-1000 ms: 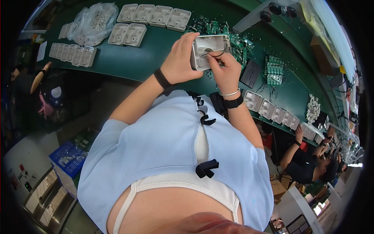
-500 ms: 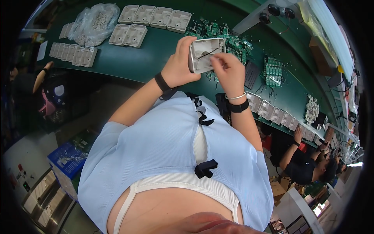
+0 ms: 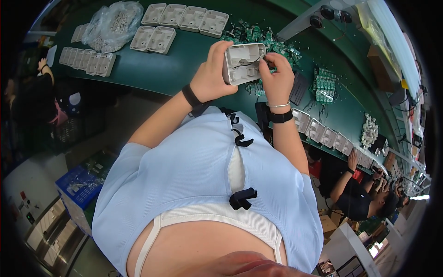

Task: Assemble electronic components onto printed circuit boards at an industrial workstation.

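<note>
Tilted up over the bench, a light grey plastic housing (image 3: 236, 56) shows its open inside with moulded ribs. My left hand (image 3: 210, 76) is closed round its left side, fingers behind it and thumb at the lower edge. Inside the housing a thin black wire (image 3: 242, 65) runs toward the right wall. There my right hand (image 3: 279, 82) has thumb and forefinger pinched together at the rim; what sits between the fingertips is too small to make out. Behind the housing lies a loose heap of green circuit boards (image 3: 281, 48).
More housings (image 3: 191, 19) stand in rows at the back, with others (image 3: 87, 61) at the left and a line (image 3: 316, 130) along the right edge. A clear bag (image 3: 113, 25) holds small white parts. Stacked green boards (image 3: 324, 85) lie right. A co-worker (image 3: 353, 191) sits far right.
My right hand has moved from inside the housing up and right to its right rim. My left hand keeps its hold. At far left, another person's arm has shifted.
</note>
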